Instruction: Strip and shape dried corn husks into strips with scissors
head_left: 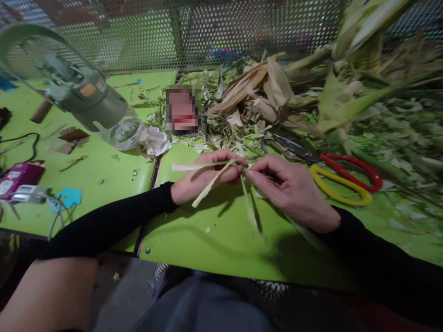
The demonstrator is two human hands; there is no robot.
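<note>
Between my two hands are several pale green corn husk strips [213,183], crossing near my fingertips. My left hand [209,177] pinches them where they meet, with two strip ends sticking out to the left over the fingers. My right hand [289,189] has thumb and forefinger pressed together at the same crossing, on the strips' right side. Other strip ends hang down between the hands toward the green table [194,240]. Just beyond my right hand lie scissors [341,173] with one red and one yellow handle, blades pointing away to the left.
Dried husks [256,87] and green scraps pile up along the back and right. A large clear bottle with a green handled top [100,101] stands at left, beside crumpled paper [155,140]. A purple box [22,177] and cables lie far left. A perforated metal screen [138,39] closes the back.
</note>
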